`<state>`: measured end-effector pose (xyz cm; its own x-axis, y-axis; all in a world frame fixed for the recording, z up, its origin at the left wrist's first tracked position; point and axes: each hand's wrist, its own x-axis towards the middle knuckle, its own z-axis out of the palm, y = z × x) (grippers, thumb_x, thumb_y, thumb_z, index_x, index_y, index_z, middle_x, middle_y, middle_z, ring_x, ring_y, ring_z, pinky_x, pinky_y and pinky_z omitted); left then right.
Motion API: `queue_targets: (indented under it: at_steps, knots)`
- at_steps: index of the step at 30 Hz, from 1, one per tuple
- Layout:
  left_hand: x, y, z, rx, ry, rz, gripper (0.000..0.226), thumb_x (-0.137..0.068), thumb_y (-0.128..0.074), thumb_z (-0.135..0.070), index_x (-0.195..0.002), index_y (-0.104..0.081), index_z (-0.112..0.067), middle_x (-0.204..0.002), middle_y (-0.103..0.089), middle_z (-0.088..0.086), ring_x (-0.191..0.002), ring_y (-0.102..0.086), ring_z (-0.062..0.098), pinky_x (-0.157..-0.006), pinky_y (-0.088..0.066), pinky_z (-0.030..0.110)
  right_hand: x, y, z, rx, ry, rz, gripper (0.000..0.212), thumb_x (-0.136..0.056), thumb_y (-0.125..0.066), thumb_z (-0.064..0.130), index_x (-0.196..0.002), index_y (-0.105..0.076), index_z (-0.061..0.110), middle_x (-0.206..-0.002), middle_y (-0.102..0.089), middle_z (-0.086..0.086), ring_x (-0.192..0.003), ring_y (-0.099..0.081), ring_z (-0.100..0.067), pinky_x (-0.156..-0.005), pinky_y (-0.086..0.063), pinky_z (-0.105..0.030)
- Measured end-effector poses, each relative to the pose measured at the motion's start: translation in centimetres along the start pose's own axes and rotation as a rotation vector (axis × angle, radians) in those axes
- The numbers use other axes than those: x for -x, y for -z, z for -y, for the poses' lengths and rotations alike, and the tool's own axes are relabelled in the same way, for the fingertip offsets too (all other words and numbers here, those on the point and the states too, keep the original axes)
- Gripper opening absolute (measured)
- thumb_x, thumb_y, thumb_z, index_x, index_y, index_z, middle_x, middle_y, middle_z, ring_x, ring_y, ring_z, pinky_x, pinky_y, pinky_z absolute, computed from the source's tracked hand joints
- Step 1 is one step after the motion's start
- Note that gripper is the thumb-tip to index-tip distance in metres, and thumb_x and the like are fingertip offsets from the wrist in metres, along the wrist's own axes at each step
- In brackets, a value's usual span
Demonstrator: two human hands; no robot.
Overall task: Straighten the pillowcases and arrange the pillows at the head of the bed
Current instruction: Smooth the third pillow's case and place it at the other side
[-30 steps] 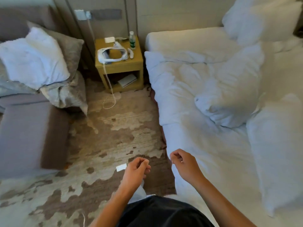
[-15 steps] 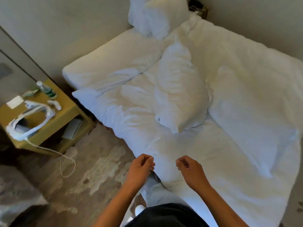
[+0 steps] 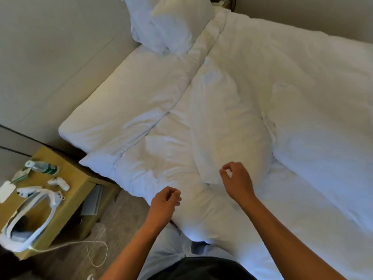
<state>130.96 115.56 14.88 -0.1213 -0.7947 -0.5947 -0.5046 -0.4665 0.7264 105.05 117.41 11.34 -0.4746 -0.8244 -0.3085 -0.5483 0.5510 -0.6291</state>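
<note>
A white pillow (image 3: 228, 126) lies lengthwise across the middle of the bed (image 3: 129, 102), on the rumpled white duvet (image 3: 312, 98). A second pillow (image 3: 331, 150) lies flat to its right. Two more white pillows (image 3: 169, 23) lean against the headboard wall at the top. My right hand (image 3: 236, 180) hovers over the near end of the middle pillow, fingers curled, holding nothing. My left hand (image 3: 165, 201) is over the bed's near edge, fingers loosely curled and empty.
A yellow nightstand (image 3: 74, 178) stands left of the bed, carrying a water bottle (image 3: 41, 167), a white headset (image 3: 30, 217), a controller (image 3: 58, 182) and a trailing cable (image 3: 94, 253). Patterned carpet (image 3: 121, 217) lies between nightstand and bed.
My view has swung from the floor and sofa onto the bed and moved closer. Both hands have reached forward over the bed; the right one now sits at the middle pillow's near end.
</note>
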Motion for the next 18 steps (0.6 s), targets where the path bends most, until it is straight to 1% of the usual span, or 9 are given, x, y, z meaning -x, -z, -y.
queue_targets:
  at_steps: [2, 4, 6, 8, 11, 13, 15, 16, 18]
  knots:
    - [-3.3, 0.3, -2.0, -0.021, -0.022, 0.054, 0.015, -0.101, -0.059, -0.027, -0.097, -0.071, -0.019, -0.088, -0.078, 0.001, -0.080, -0.074, 0.012, -0.075, -0.059, 0.034, -2.3, 0.0, 0.0, 0.090, -0.059, -0.113, 0.029, -0.098, -0.067, 0.036, -0.122, -0.065, 0.019, -0.133, -0.060, -0.006, -0.120, -0.059, -0.028, -0.102, -0.049, -0.040]
    - [-6.7, 0.4, -4.1, -0.044, -0.057, 0.118, 0.016, -0.101, -0.059, -0.027, -0.097, -0.071, -0.018, -0.088, -0.078, 0.001, -0.079, -0.074, 0.012, -0.075, -0.059, 0.033, -4.3, 0.1, -0.3, 0.143, -0.164, -0.200, 0.052, -0.096, -0.067, 0.043, -0.140, -0.055, 0.018, -0.152, -0.048, -0.012, -0.137, -0.049, -0.034, -0.113, -0.043, -0.048]
    - [-9.8, 0.4, -6.3, -0.056, -0.085, 0.181, 0.017, -0.101, -0.058, -0.028, -0.099, -0.071, -0.016, -0.089, -0.077, 0.002, -0.081, -0.074, 0.015, -0.074, -0.057, 0.031, -5.9, 0.3, -0.8, 0.162, -0.326, -0.220, 0.080, -0.093, -0.067, 0.056, -0.157, -0.037, 0.019, -0.166, -0.029, -0.015, -0.149, -0.035, -0.038, -0.119, -0.036, -0.055]
    - [-12.7, 0.2, -8.6, -0.059, -0.107, 0.240, 0.018, -0.100, -0.059, -0.028, -0.099, -0.071, -0.015, -0.091, -0.077, 0.004, -0.082, -0.074, 0.017, -0.074, -0.057, 0.032, -6.9, -0.1, -1.1, 0.099, -0.452, -0.195, 0.098, -0.088, -0.066, 0.067, -0.164, -0.022, 0.023, -0.171, -0.018, -0.015, -0.154, -0.026, -0.039, -0.121, -0.033, -0.057]
    - [-16.9, -0.7, -11.6, -0.102, -0.113, 0.318, 0.019, -0.099, -0.059, -0.031, -0.101, -0.070, -0.016, -0.094, -0.076, 0.005, -0.087, -0.073, 0.020, -0.082, -0.060, 0.042, -7.5, -1.6, -0.7, 0.074, -0.492, -0.154, 0.105, -0.084, -0.063, 0.076, -0.165, -0.017, 0.030, -0.171, -0.022, -0.011, -0.153, -0.030, -0.038, -0.118, -0.037, -0.055]
    - [-19.5, -1.7, -12.9, -0.145, -0.112, 0.345, 0.024, -0.097, -0.060, -0.038, -0.106, -0.068, -0.017, -0.100, -0.074, 0.004, -0.093, -0.072, 0.022, -0.085, -0.059, 0.044, -7.8, -2.7, -0.4, 0.103, -0.506, -0.134, 0.107, -0.081, -0.062, 0.081, -0.165, -0.017, 0.032, -0.170, -0.026, -0.009, -0.151, -0.034, -0.037, -0.116, -0.041, -0.053]
    - [-21.9, -3.0, -13.7, -0.197, -0.099, 0.354, 0.042, -0.094, -0.063, -0.049, -0.123, -0.062, -0.019, -0.115, -0.071, 0.004, -0.104, -0.069, 0.023, -0.086, -0.056, 0.037, -8.1, -3.7, -0.1, 0.111, -0.516, -0.112, 0.111, -0.078, -0.060, 0.086, -0.165, -0.019, 0.030, -0.170, -0.030, -0.006, -0.150, -0.038, -0.034, -0.115, -0.043, -0.051]
    - [-23.0, -3.7, -13.9, -0.212, -0.078, 0.360, 0.057, -0.091, -0.065, -0.054, -0.135, -0.056, -0.018, -0.127, -0.067, 0.005, -0.113, -0.066, 0.023, -0.091, -0.053, 0.036, -8.3, -4.2, 0.0, 0.109, -0.517, -0.101, 0.113, -0.076, -0.059, 0.088, -0.165, -0.018, 0.030, -0.170, -0.030, -0.005, -0.150, -0.038, -0.033, -0.115, -0.044, -0.051]
    - [-25.0, -5.2, -14.2, -0.206, -0.019, 0.368, 0.087, -0.085, -0.070, -0.060, -0.153, -0.038, -0.014, -0.149, -0.053, 0.009, -0.133, -0.055, 0.028, -0.107, -0.047, 0.040, -8.5, -5.2, 0.2, 0.109, -0.514, -0.080, 0.116, -0.073, -0.055, 0.092, -0.165, -0.017, 0.032, -0.171, -0.028, -0.001, -0.151, -0.037, -0.030, -0.116, -0.044, -0.049]
